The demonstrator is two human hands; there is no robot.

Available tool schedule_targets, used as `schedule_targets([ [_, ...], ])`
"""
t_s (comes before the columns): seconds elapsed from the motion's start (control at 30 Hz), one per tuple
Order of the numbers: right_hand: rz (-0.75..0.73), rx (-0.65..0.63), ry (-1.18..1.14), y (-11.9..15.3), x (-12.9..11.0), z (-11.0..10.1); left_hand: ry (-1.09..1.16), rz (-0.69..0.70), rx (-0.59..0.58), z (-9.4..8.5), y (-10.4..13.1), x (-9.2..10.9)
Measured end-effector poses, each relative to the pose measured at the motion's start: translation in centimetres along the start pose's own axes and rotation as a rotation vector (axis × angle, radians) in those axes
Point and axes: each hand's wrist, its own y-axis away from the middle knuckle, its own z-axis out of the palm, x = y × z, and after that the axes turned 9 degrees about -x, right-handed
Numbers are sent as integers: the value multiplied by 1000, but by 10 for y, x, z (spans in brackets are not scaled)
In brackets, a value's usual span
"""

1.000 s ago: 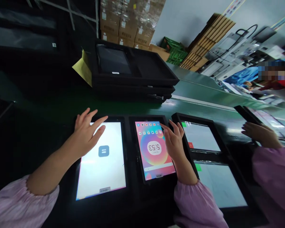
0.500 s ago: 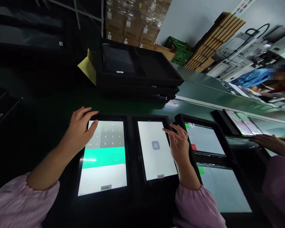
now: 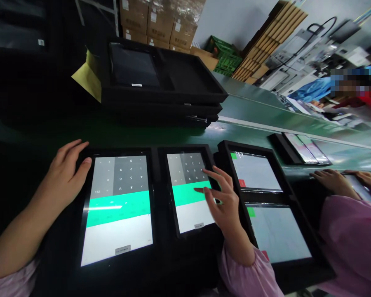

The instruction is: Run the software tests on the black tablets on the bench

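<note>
Two lit tablets lie side by side in a black tray [image 3: 156, 181], each showing an upside-down calculator with a green band. My left hand [image 3: 66, 173] rests at the upper left corner of the left tablet [image 3: 119, 210], fingers extended and thumb near the screen's edge. Over the right side of the right tablet [image 3: 188, 198] is my right hand [image 3: 224, 198], its fingers spread and the index finger pointing across the screen. Whether a fingertip touches the glass cannot be told. Neither hand holds anything.
To the right, another black tray [image 3: 286, 198] holds two lit tablets. Beyond it are a co-worker's hands [image 3: 336, 183] and pink sleeves. Stacked black trays [image 3: 185, 97] and a yellow paper [image 3: 88, 78] stand behind. Cartons [image 3: 160, 22] and green crates [image 3: 224, 55] are farther back.
The view has shifted. The right tablet's screen has gone from a white page with an icon to the calculator. My right hand now reaches farther over that screen; my left hand has moved slightly left.
</note>
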Motion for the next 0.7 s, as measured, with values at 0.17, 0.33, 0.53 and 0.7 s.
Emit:
schedule_targets([
  [0.17, -57, -87, -22, 6, -15, 1, -33, -1, 9, 2, 0, 2],
  [0.33, -66, -113, 11, 5, -15, 4, -61, -35, -4, 1, -1, 6],
  [0.53, -119, -231, -20, 2, -20, 4, -62, -34, 7, 1, -1, 6],
  [0.7, -72, -163, -3, 4, -18, 4, -61, -42, 6, 0, 0, 9],
])
